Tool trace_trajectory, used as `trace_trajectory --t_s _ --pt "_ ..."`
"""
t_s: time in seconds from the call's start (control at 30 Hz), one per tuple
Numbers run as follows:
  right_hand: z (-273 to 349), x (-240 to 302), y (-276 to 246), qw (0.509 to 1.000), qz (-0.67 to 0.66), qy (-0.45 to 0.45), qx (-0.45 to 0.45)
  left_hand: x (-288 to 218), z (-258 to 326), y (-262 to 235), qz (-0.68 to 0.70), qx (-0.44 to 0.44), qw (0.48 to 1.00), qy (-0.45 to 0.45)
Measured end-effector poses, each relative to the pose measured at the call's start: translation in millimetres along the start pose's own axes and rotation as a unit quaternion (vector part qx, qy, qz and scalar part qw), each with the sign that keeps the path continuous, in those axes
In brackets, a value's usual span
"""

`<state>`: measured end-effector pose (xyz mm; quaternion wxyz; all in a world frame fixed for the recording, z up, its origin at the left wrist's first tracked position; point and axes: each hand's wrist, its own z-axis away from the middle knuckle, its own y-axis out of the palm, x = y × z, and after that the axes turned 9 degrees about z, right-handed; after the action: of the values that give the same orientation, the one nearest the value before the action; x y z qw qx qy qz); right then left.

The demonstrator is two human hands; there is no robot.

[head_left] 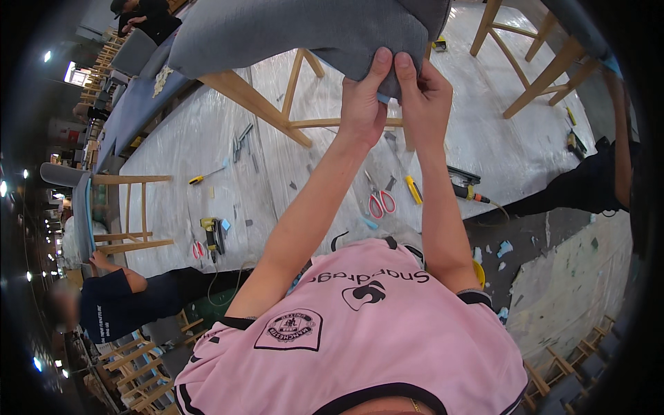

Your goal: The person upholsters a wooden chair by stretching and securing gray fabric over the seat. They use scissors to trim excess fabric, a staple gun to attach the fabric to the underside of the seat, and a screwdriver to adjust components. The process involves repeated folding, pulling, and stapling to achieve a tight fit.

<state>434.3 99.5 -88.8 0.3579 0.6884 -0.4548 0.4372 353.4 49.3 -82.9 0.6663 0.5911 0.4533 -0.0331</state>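
Here, closest in, a pink shirt (pixel 360 325) fills the lower view, and both forearms are stretched up from it. The left hand (pixel 364 100) is closed in a pinch, thumb laid flat on the grey fabric (pixel 297 31) of an upholstered chair seat; the right hand (pixel 423 97) is clamped just beside it on the same edge, thumb pressed alongside. The fabric is held at the seat's corner, above the chair's wooden frame (pixel 277 114).

Risk is judged to start at that pinch: only a narrow fold appears to be gripped, so it could be lost if pulled harder, and the cover might slacken or wrinkle at the corner. With the two hands touching, a thumb could be caught if a tool were brought in.

Below, on the plastic-covered worktop (pixel 207 138), red-handled scissors (pixel 380 200), a yellow knife (pixel 413 189) and a black power tool (pixel 465 183) are lying loose; any of them could be knocked or dragged by a swinging chair leg.

Farther off, another person's dark-sleeved arm (pixel 595 180) is seen at the right edge, and a bump from there cannot be ruled out.
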Motion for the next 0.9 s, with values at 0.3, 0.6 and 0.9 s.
trace_trajectory --t_s 0.3,0.6,0.9 --pt "13.5 15.4 4.8 0.932 -0.286 0.203 0.088 -22.2 5.6 -4.1 -0.111 0.007 0.989 -0.099" --pt "16.4 34.1 3.4 0.826 -0.409 0.332 0.201 -37.0 3.3 -2.7 -0.084 0.066 0.983 -0.149" --pt "4.9 24.4 2.8 0.962 -0.055 0.221 0.148 -35.9 -11.7 -25.3 -0.008 0.111 0.970 -0.215"
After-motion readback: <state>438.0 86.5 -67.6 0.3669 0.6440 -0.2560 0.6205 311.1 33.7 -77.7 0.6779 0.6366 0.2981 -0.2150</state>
